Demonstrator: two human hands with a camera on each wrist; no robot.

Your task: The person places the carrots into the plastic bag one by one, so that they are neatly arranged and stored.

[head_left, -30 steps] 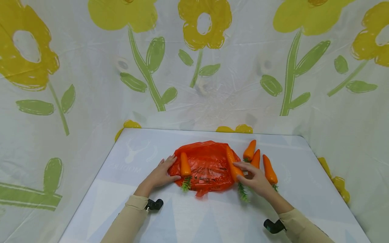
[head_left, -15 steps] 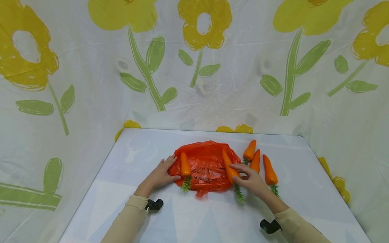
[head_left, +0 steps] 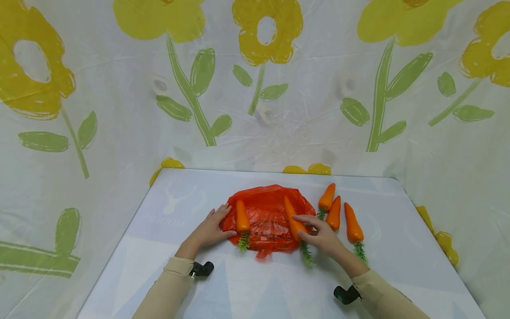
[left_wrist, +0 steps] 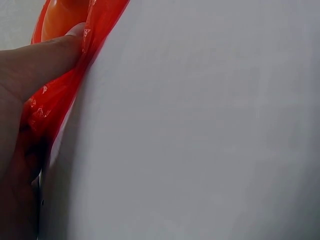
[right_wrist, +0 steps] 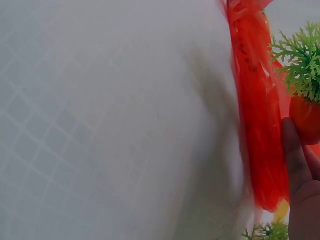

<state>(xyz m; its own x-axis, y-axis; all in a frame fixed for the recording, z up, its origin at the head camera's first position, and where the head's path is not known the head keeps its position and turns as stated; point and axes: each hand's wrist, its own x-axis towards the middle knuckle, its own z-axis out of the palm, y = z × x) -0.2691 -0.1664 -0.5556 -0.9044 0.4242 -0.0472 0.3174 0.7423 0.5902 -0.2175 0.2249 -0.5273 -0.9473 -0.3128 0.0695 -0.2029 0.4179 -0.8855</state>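
Left hand (head_left: 210,229) lies flat with straight fingers on the left edge of the orange plastic bag (head_left: 268,217), pinning it to the bench (head_left: 255,283); the left wrist view shows a finger (left_wrist: 40,62) pressing the film down. Just right of those fingers a carrot (head_left: 241,217) rests on the bag, its green top (head_left: 243,242) pointing toward the person. Further right, the right hand (head_left: 320,235) pinches a second carrot (head_left: 292,219) between thumb and fingers, low on its body, and holds it over the right part of the bag with its tip pointing away. Beyond that hand three more carrots (head_left: 336,212) lie side by side on the bare bench, just beside the bag's right edge.

Judging by this, the step in hand is laying the held carrot on the bag. To do it well, the left hand should probably stay pressed so the thin film does not slide or bunch, and the carrot is best set parallel to the first one, apart from it, wholly on the film.
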